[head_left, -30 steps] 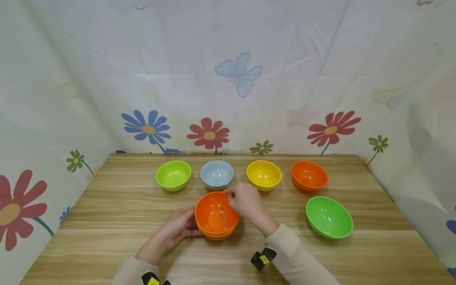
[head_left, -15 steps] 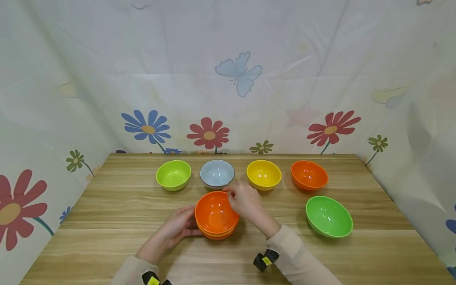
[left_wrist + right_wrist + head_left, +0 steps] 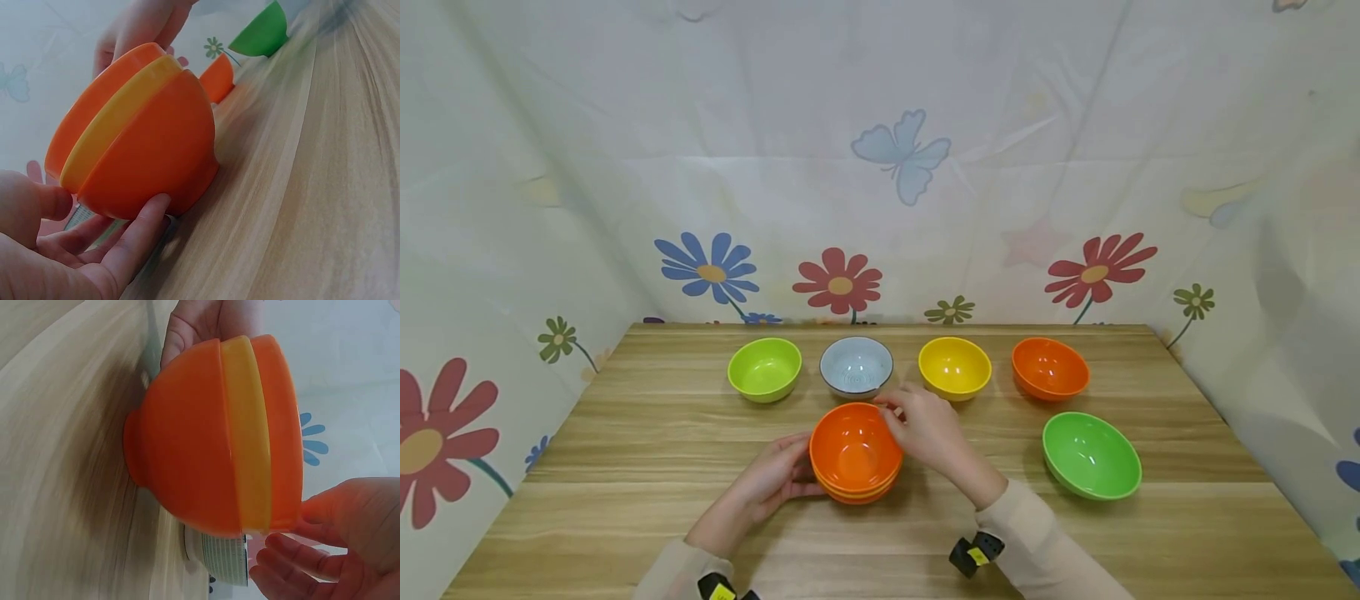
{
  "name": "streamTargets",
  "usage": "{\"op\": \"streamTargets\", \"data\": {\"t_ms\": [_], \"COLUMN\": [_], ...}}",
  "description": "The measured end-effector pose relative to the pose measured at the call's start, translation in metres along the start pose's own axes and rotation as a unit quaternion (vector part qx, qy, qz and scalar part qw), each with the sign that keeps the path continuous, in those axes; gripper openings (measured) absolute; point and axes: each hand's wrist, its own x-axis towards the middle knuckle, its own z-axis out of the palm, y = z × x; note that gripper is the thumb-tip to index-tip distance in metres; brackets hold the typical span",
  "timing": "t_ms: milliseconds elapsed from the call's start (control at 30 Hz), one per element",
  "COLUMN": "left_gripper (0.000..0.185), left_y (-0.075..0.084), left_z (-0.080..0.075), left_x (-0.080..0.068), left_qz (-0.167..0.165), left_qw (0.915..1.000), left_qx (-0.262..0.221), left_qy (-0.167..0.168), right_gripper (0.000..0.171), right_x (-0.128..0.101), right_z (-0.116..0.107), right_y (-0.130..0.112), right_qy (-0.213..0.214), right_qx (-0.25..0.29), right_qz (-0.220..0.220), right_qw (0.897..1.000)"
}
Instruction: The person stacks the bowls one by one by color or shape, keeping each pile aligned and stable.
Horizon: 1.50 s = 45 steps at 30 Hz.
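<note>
The left hand (image 3: 775, 477) holds a stack of three bowls (image 3: 856, 454), with its fingers bent around the side. The top bowl is orange, the middle one yellow and the bottom one orange. The stack is near the middle of the desk (image 3: 662, 467), on the near side of the gray bowl (image 3: 856, 367). The right hand (image 3: 927, 427) is at the far rim, fingers loose and a bit apart.

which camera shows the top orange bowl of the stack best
The head view: it looks down into the top bowl, showing its inside and nearly all of its rim. Both wrist views show only a band of its outer side, above the stacked yellow bowl.
</note>
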Motion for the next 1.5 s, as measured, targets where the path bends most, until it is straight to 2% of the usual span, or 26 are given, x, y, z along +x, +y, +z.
{"op": "streamTargets", "data": {"t_ms": [300, 500, 667, 1033, 1233, 1500], "left_gripper": [0.053, 0.052, 0.051, 0.053, 0.053, 0.053], "left_y": [0.001, 0.001, 0.001, 0.001, 0.000, 0.000], "left_z": [0.002, 0.001, 0.000, 0.000, -0.002, -0.001], "left_x": [-0.002, -0.001, -0.002, -0.002, -0.001, -0.002], "left_qz": [-0.003, -0.005, -0.007, -0.001, -0.005, -0.005], "left_qw": [1.0000, 1.0000, 0.9999, 1.0000, 1.0000, 1.0000], "left_qx": [0.000, 0.004, 0.006, 0.006, 0.003, 0.002], "left_qy": [0.006, 0.006, 0.007, -0.002, -0.004, -0.002], "right_gripper": [0.019, 0.021, 0.028, 0.036, 0.033, 0.030], "right_x": [-0.007, -0.011, -0.015, -0.030, -0.038, -0.051], "right_z": [-0.005, -0.008, -0.012, -0.017, -0.024, -0.030], "right_y": [0.010, 0.018, 0.024, 0.042, 0.053, 0.065], "right_qy": [0.010, -0.003, -0.008, 0.033, 0.052, 0.057], "right_qx": [-0.002, -0.014, -0.013, -0.039, -0.066, -0.089], "right_qz": [-0.018, -0.028, -0.056, -0.108, -0.108, -0.106], "right_qw": [1.000, 1.000, 0.998, 0.993, 0.991, 0.989]}}
